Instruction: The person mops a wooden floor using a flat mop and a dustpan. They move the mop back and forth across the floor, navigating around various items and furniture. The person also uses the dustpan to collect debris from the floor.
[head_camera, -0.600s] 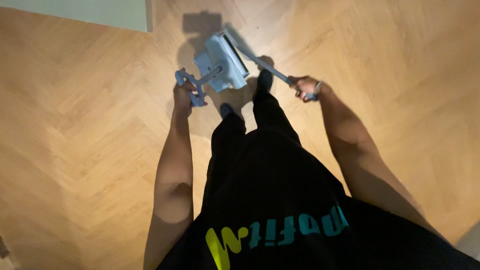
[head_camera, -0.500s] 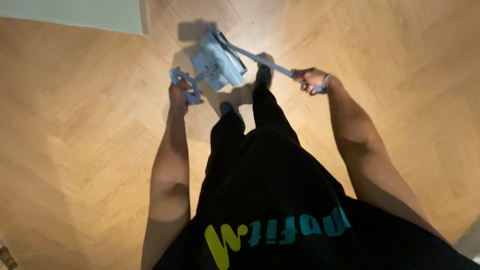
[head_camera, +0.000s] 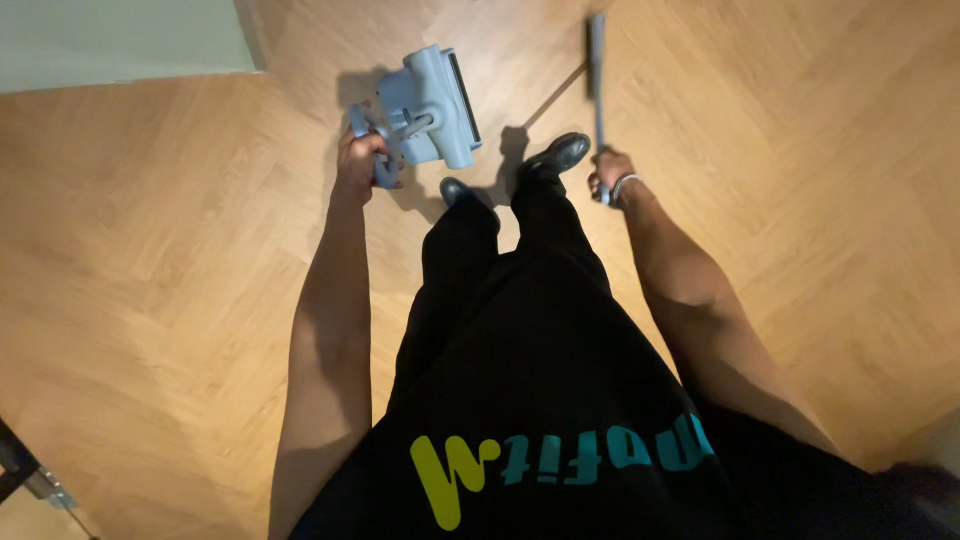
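Observation:
My left hand (head_camera: 360, 160) grips the handle of a grey-blue vacuum floor head (head_camera: 437, 107), which hangs just above the wooden floor beside my left leg. My right hand (head_camera: 612, 182) is closed around the lower end of a grey wand tube (head_camera: 597, 70) that points away from me, up toward the top of the view. The tube and the floor head are apart from each other. My black shoes (head_camera: 556, 154) stand between the two hands.
Herringbone wooden floor (head_camera: 150, 260) lies all around. A pale wall (head_camera: 110, 40) runs along the top left. A dark metal piece (head_camera: 25, 470) shows at the bottom left corner. My black clothing fills the lower middle.
The wand tube has come away from the floor head and swung to the right with my right hand. My left hand keeps the head, now turned and further from the tube.

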